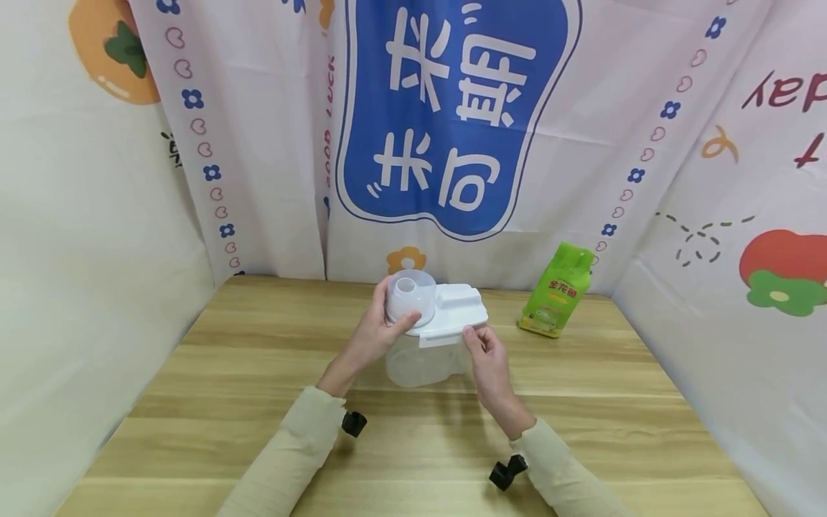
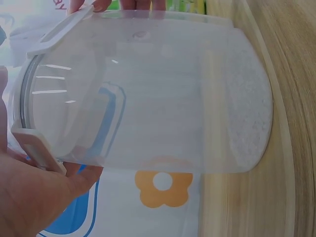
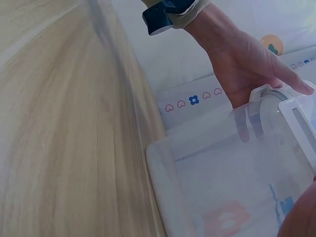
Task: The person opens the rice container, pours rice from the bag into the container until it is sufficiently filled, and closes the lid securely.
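A clear plastic storage container (image 1: 423,362) stands upright on the table. Its white lid (image 1: 461,309) carries a translucent domed cup (image 1: 413,291) on the left part. My left hand (image 1: 375,330) grips the lid's left side around the cup, thumb toward the front. At the front right corner, my right hand (image 1: 489,359) pinches the lid's edge between thumb and curled fingers, beside the front clip (image 1: 442,339). The left wrist view shows a side clip (image 2: 40,150) against my left palm. Through the clear wall, left fingertips (image 3: 241,124) show behind the container.
A green packet (image 1: 557,291) with yellow print stands at the back right of the wooden table (image 1: 271,402). Printed cloth (image 1: 278,143) hangs behind and at both sides. Black wrist cameras (image 1: 354,424) sit on both sleeves.
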`<state>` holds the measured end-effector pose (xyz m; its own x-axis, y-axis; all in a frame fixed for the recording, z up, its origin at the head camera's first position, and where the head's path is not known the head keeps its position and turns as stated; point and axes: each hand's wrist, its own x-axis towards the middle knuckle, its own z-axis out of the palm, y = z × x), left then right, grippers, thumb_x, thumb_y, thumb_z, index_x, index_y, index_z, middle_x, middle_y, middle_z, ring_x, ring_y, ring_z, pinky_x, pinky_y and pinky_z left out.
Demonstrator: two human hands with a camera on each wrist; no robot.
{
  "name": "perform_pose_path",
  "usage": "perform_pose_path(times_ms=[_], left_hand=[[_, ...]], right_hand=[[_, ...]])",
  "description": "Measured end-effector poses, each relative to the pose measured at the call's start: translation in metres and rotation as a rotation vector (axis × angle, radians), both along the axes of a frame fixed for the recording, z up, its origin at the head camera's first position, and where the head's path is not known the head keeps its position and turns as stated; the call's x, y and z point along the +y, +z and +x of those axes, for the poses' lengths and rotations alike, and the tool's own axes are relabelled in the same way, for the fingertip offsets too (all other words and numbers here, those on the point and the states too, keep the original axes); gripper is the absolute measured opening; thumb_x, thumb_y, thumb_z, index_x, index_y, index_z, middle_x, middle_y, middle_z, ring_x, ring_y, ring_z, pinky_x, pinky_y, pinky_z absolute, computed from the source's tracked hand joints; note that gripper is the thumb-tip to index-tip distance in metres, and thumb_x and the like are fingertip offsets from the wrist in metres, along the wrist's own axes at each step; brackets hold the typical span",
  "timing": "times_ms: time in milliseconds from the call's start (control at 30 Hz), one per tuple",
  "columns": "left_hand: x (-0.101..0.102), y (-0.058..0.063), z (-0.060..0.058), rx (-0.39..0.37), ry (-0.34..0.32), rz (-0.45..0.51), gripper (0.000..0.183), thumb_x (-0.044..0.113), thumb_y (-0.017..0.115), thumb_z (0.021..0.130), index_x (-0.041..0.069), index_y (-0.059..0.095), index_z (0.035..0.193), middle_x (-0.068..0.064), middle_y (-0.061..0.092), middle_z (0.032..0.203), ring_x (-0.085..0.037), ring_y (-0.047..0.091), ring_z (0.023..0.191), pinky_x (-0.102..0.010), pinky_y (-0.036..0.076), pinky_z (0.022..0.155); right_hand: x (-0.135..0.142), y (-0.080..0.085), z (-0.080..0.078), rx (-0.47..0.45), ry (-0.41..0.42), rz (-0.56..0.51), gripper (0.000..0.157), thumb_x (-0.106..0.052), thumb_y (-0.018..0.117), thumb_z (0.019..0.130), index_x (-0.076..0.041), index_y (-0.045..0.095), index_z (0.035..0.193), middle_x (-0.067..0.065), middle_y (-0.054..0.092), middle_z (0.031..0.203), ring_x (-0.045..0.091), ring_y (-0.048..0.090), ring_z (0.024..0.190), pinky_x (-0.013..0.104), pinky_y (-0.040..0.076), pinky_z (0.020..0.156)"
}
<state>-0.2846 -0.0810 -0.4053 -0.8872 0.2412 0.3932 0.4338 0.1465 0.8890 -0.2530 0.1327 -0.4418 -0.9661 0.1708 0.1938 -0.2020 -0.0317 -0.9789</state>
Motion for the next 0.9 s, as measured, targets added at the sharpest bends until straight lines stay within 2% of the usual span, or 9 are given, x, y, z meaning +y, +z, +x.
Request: perform_pose_path(times_ms=[233,400,600,900], left_hand=[[0.001,0.024,0.02,0.003,-0.004,0.008,0.077,0.01,0.066,0.093,0.002,0.018,0.152,-0.023,0.042,0.144,-0.039,0.045,0.131,-0.055,0.037,0.113],[0.002,0.025,0.021,0.005,-0.002,0.012,0.077,0.011,0.066,0.093,0.002,0.017,0.152,-0.024,0.042,0.143,-0.04,0.046,0.129,-0.054,0.039,0.111],[0.002,0.022,0.02,0.002,-0.024,0.015,0.078,0.011,0.065,0.094,0.003,0.014,0.153,-0.024,0.041,0.143,-0.04,0.048,0.126,-0.053,0.044,0.106],[0.001,0.022,0.017,0.0,-0.037,-0.003,0.078,0.013,0.066,0.094,0.005,0.015,0.152,-0.023,0.041,0.143,-0.04,0.048,0.126,-0.052,0.044,0.107]], right_hand=[[-0.003,0.002,-0.001,0.013,-0.012,-0.005,0.023,-0.017,0.058,0.099,-0.006,0.051,0.081,-0.003,0.044,0.077,0.01,0.044,0.078,0.023,0.038,0.068],[-0.004,0.001,-0.001,0.029,-0.014,-0.015,0.024,-0.016,0.057,0.1,-0.007,0.05,0.078,-0.004,0.042,0.074,0.009,0.042,0.073,0.021,0.036,0.064],[-0.007,0.002,0.001,0.05,-0.031,0.017,0.033,-0.019,0.056,0.101,-0.01,0.043,0.071,-0.004,0.036,0.07,0.008,0.036,0.066,0.021,0.031,0.059],[-0.007,0.005,0.001,-0.002,-0.044,-0.011,0.037,-0.019,0.056,0.1,-0.012,0.04,0.067,-0.003,0.037,0.072,0.013,0.04,0.073,0.023,0.034,0.065]])
